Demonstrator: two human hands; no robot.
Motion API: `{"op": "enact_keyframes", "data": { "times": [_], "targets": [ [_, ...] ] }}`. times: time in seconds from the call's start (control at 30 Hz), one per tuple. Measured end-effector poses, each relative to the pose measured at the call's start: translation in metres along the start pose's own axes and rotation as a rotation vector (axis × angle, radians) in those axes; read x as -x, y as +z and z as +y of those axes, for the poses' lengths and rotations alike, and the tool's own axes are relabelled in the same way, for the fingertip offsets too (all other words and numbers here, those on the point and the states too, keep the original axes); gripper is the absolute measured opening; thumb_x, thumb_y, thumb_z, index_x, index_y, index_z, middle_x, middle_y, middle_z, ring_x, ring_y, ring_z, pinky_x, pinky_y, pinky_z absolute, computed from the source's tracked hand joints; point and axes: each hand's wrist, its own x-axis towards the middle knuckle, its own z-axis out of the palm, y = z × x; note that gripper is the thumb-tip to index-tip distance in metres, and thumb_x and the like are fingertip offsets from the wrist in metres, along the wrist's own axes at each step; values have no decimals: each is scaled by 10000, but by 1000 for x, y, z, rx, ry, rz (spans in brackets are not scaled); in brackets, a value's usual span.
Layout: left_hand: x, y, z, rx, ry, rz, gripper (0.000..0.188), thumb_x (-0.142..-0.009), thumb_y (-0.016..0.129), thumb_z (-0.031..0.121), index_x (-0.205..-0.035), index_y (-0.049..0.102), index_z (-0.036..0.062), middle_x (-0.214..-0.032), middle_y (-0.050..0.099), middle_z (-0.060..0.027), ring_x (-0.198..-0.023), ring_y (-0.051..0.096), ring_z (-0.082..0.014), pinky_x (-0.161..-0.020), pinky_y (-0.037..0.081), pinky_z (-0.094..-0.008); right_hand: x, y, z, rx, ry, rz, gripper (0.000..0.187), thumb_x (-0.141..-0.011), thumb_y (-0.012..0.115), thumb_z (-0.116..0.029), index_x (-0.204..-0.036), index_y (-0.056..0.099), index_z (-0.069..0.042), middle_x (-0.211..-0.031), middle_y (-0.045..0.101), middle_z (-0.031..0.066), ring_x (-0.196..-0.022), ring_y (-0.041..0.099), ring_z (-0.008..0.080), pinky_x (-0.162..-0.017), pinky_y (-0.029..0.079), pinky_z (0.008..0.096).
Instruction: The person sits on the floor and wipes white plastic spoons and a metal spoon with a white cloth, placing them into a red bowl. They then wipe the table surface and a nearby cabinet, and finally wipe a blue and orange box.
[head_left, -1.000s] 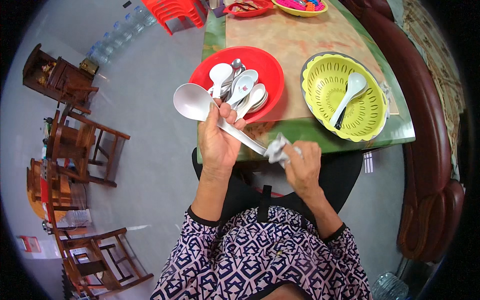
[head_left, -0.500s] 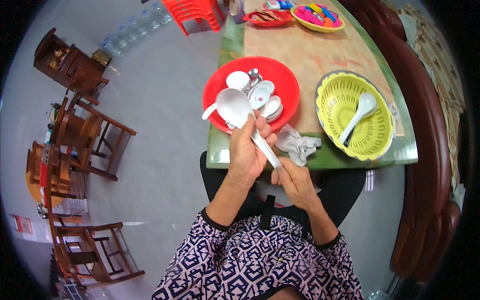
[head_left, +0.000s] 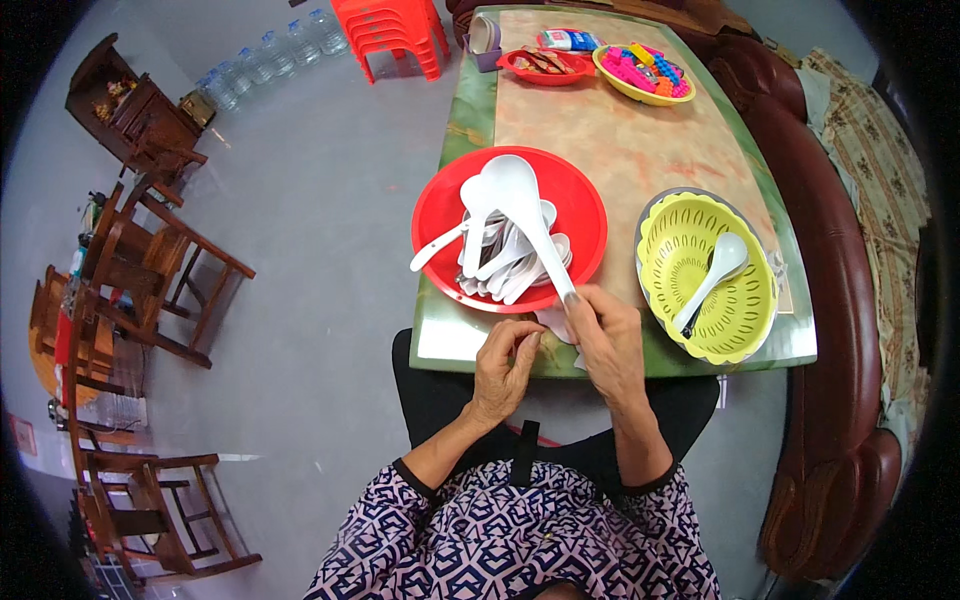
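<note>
My right hand is closed round the handle end of a white ladle. The ladle's bowl points away from me, over a red basin. In the basin lie several white spoons in a pile, with a larger white spoon leaning across them. My left hand is at the table's near edge, its thumb and fingers pinched together at the edge of a pale cloth. That cloth lies between my hands, partly hidden by the right one.
A yellow-green slotted basket on the right holds another white ladle. Farther back on the table are a red dish, a yellow bowl of colourful pieces and a packet. Wooden chairs stand left.
My left hand has let go of the ladle's neck and moved down to the cloth. The ladle, now in my right hand only, has swung away from me over the basin. The view has shifted slightly.
</note>
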Motion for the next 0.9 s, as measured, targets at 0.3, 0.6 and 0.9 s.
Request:
{"op": "enact_keyframes", "data": {
  "times": [0.3,0.6,0.9],
  "targets": [
    [-10,1,-27,-116,133,-47,75,-809,599,45,-841,572,-18,-713,566,-180,-647,560,-363,-575,445,-401,-45,66,36,406,-106,211,186,-919,482,-121,-790,545,-3,-524,493,111,-429,500,232,-399,347,338],
    [-5,2,-50,-124,202,-43,75,-743,619,34,-786,576,-10,-701,573,-169,-650,558,-379,-576,427,-427,-54,84,43,871,-288,250,132,-850,568,-178,-773,586,-72,-563,507,130,-513,464,307,-563,302,412],
    [4,7,-60,-193,225,-81,168,-732,630,164,-814,628,17,-733,600,-168,-673,567,-385,-590,430,-458,-53,80,44,898,-323,229,132,-739,661,-183,-814,599,-94,-603,493,49,-581,477,225,-590,297,380]
  ]
}}
